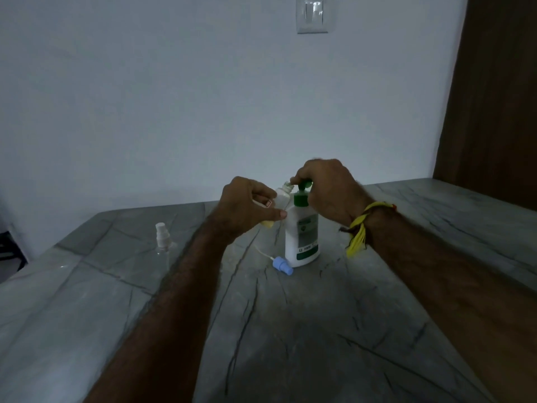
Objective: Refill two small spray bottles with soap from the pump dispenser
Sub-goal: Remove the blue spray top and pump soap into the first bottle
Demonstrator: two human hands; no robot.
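We stand at a grey veined stone table set against a pale wall, with a light switch high on it and a brown wooden panel at the far right.

Our left hand is closed around a small clear spray bottle, uncapped and tilted so its open threaded neck leans right toward the green pump head; thumb and fingers wrap its body, and some yellowish liquid shows at its lower end under the hand. Our right hand rests on top of the white pump dispenser, fingers curled down over the green pump head; how firmly they press, we cannot tell. The dispenser stands upright near the middle of the table, just right of the held bottle. A yellow thread band circles our right wrist.

On the table just near and left of the dispenser's base lies a blue spray cap with its thin dip tube trailing left. Well to the left, a second clear spray bottle stands upright with its white sprayer on.
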